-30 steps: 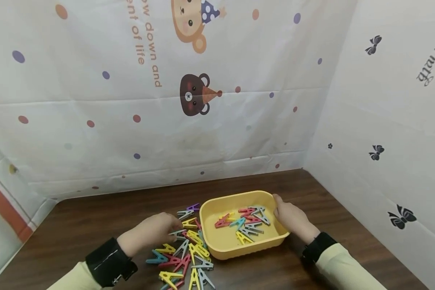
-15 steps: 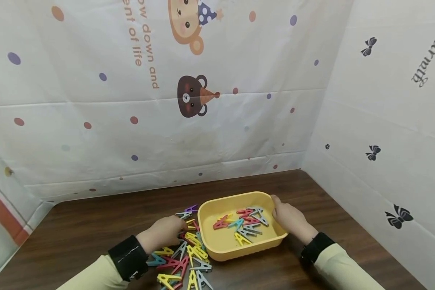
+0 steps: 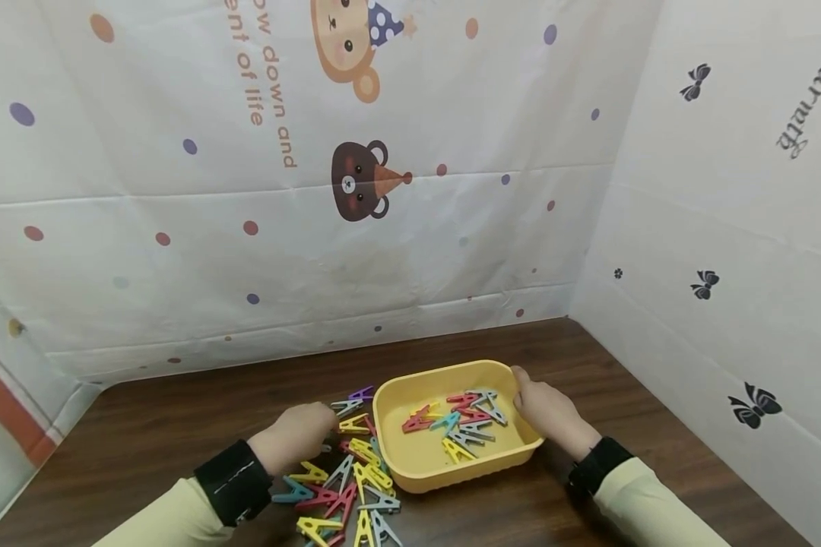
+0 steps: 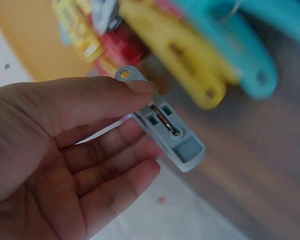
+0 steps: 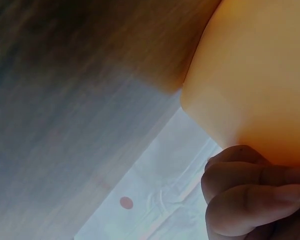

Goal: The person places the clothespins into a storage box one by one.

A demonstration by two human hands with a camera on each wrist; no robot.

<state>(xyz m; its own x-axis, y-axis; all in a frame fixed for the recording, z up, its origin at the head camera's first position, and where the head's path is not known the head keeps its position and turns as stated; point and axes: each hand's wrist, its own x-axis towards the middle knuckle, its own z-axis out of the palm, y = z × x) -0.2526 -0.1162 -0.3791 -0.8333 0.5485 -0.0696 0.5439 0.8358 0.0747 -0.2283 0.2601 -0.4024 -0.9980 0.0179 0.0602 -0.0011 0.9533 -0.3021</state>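
Note:
In the left wrist view, my left hand (image 4: pixel 45 120) pinches a grey clothespin (image 4: pixel 185 145) between thumb and fingers, its metal spring showing. From the head view that left hand (image 3: pixel 294 437) is at the left of a loose pile of clothespins, and the clothespin it holds is mostly hidden. My right hand (image 3: pixel 554 410) grips the right end of a yellow plastic basket (image 3: pixel 410 467). Its curled fingers (image 5: pixel 240 200) lie against the basket's outer wall in the right wrist view. Several red, grey, yellow and blue clothespins (image 3: pixel 472 431) lie inside the basket.
Loose clothespins (image 3: pixel 342 497) in mixed colours spread along the basket's left side, with a purple clothespin (image 3: pixel 361 393) at the far end. All stand on a dark wood table (image 3: pixel 198 410). A printed white sheet (image 3: pixel 280 266) hangs behind and along the right edge.
My left hand has gone right over the pile, then drawn slightly back left. The grey clothespin near its fingertips no longer lies there. The right hand and basket hold still.

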